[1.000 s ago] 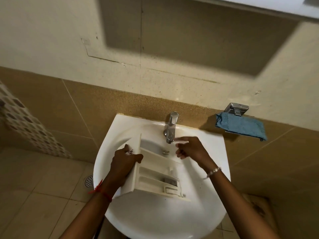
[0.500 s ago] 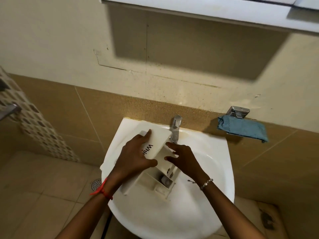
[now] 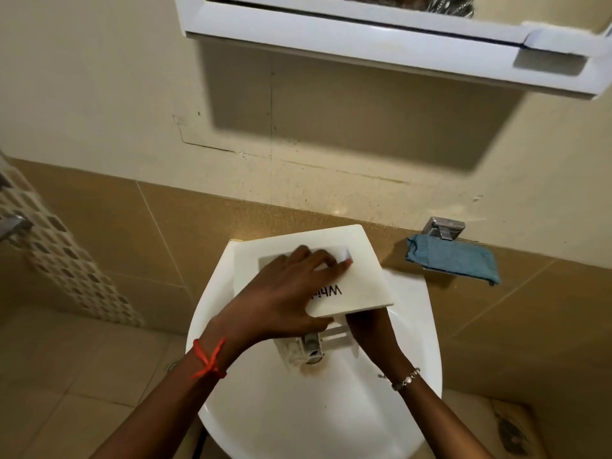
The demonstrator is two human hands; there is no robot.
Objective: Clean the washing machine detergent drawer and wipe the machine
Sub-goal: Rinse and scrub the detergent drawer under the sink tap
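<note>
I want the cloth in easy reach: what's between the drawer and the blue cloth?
Only bare wall tile separates the drawer from the cloth, as the head view shows.

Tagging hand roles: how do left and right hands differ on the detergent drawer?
The left hand lies on the front panel of the detergent drawer; the right hand reaches under it, fingers hidden. The left hand grips the panel, thumb at its lower edge; the right hand's grip cannot be told. The left wrist wears a red thread, the right a beaded bracelet. Both are over the sink.
</note>
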